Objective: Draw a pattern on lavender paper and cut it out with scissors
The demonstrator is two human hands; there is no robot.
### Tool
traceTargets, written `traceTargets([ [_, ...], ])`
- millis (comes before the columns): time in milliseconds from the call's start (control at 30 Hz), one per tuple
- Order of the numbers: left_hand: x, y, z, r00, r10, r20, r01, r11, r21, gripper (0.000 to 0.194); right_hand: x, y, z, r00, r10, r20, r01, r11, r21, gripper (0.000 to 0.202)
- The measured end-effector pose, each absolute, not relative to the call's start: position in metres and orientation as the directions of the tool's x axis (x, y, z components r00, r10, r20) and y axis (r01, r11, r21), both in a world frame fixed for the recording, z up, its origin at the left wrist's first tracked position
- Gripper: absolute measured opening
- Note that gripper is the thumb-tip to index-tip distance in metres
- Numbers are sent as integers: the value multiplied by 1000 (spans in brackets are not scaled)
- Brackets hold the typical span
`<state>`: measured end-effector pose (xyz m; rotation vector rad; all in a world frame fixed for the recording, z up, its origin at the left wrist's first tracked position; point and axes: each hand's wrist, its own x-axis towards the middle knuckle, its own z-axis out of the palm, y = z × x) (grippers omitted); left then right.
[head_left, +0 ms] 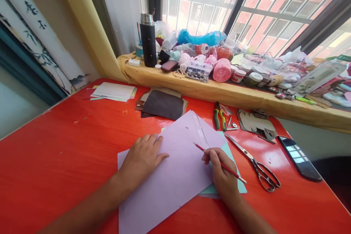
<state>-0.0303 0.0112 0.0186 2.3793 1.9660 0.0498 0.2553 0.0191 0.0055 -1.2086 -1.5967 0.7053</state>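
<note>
Head cam, red tbl, barred window, L fingers spread atop paper, R fingers gripping pencil

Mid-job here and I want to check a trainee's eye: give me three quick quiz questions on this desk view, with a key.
1. What is the right hand holding?
2. True or false: the scissors lie on the red table, to the right of the purple sheet.
3. The left hand rests on: (a) the phone; (b) the purple sheet; (c) the pliers.

Key: 1. A red pencil. 2. True. 3. b.
</note>
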Motion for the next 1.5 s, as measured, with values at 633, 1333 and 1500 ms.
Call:
traceTargets([
  [633,-70,30,45,-56,993,-107,766,112,633,18,244,16,8,33,914,404,367,364,-856,45],
  [1333,-5,-30,49,-243,908,-342,-372,239,897,65,251,-7,25,159,980,122,119,104,-987,44],
  [1500,-1,-22,38,-356,872,-335,-430,166,888,68,256,-3,30,118,984,130,33,127,-991,56],
])
